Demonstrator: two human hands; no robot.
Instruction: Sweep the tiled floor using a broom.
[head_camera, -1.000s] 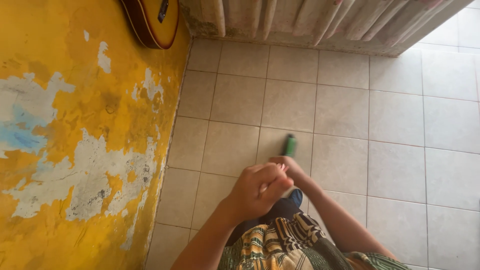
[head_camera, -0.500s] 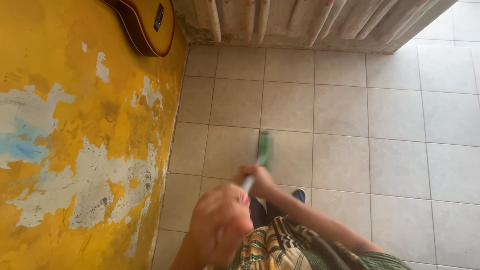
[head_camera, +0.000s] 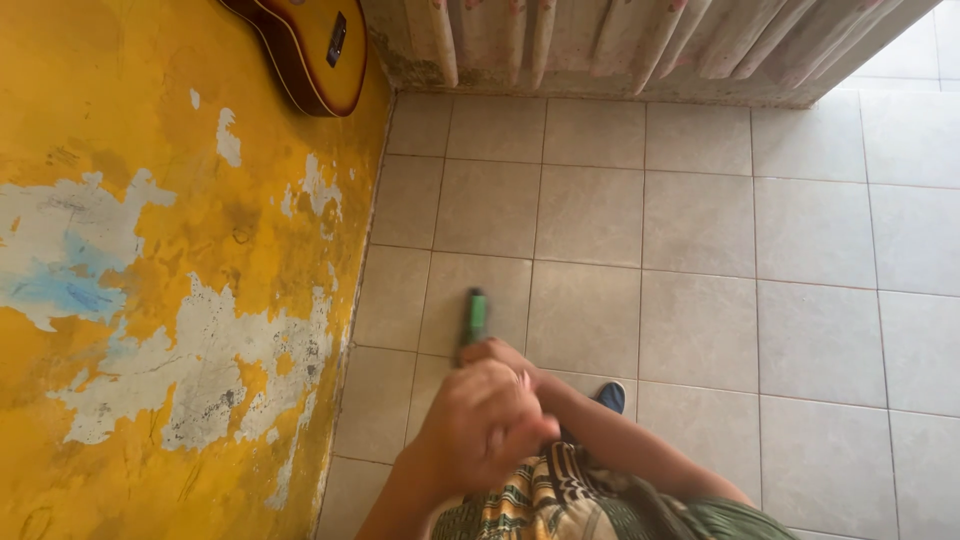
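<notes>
The left hand (head_camera: 480, 420) was curled in a fist nearest the camera, blurred, and whether it clamped on the handle could not be told. Just beyond it the right hand (head_camera: 500, 352) was closed around the long green-headed tool (head_camera: 474, 316), whose green end pointed down at the pale beige tiled floor (head_camera: 700, 250) near the wall. Below the hands showed a patterned green, yellow and black garment (head_camera: 540, 500) and the toe of a blue shoe (head_camera: 611, 396) on the tiles. To the left stood the yellow wall with peeling paint and grey patches (head_camera: 180, 300), and a brown acoustic guitar (head_camera: 310, 45) leaned against it in the corner. A pale pleated curtain (head_camera: 620, 40) hung along the far edge of the floor.
</notes>
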